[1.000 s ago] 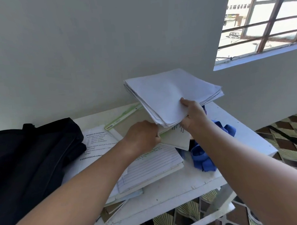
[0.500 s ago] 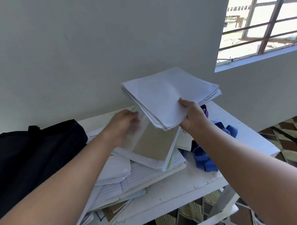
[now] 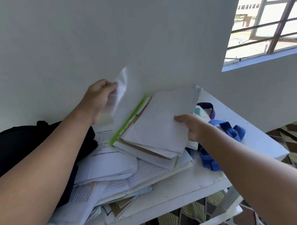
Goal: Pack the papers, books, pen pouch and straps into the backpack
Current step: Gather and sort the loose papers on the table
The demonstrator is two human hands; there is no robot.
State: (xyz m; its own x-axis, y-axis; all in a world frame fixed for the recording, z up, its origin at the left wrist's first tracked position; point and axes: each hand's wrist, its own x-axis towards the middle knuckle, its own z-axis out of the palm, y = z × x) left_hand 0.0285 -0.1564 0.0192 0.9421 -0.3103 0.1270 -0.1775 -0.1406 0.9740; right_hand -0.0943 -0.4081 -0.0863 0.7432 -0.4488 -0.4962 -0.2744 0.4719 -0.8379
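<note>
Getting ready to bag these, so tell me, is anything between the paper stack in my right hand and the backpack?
Yes. The left arm, gripping a clear sleeve, crosses between the paper stack and the backpack. No opening shows.

A white surface (image 3: 258, 141) stands against a plain wall (image 3: 73, 39). Right of the wall is a barred window (image 3: 266, 24); below the surface, a patterned floor (image 3: 295, 140).

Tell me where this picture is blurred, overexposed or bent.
Head view: the clear cover lifted by the left hand is smeared by motion; the window is washed out by daylight; the wide lens bends the table edge; the paper stack in the right hand and the printed sheet stay sharp.
</note>
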